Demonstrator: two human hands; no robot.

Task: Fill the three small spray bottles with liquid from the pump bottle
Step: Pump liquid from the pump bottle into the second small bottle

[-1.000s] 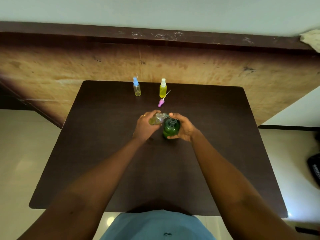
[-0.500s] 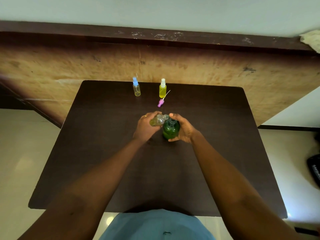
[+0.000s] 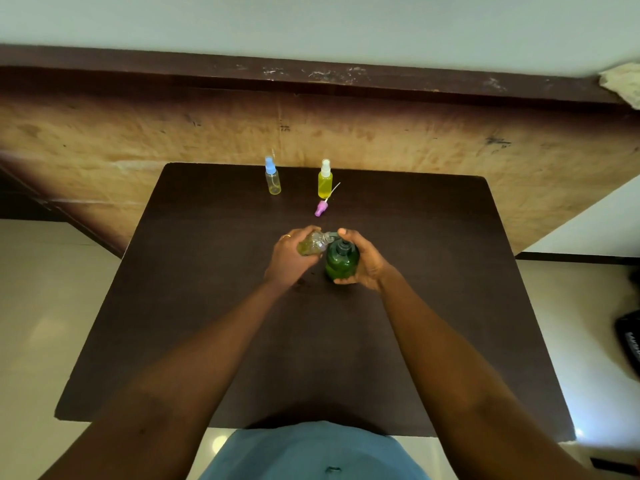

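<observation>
A green pump bottle [image 3: 341,263] stands mid-table, and my right hand [image 3: 365,259] curls round its right side with a finger on the pump head. My left hand [image 3: 289,256] grips an uncapped small clear bottle [image 3: 311,244], tilted with its open neck at the pump's spout. It holds a little yellow-green liquid. Its pink spray cap [image 3: 321,207] with a white tube lies on the table behind. Two capped spray bottles stand at the far edge: a blue-capped one [image 3: 273,181] with a little yellow liquid, and a white-capped one [image 3: 325,183] full of yellow liquid.
The dark brown table [image 3: 207,306] ends against a wooden panel [image 3: 138,133] at the back. Pale floor shows on both sides. A black object [image 3: 628,341] lies on the floor at the right edge.
</observation>
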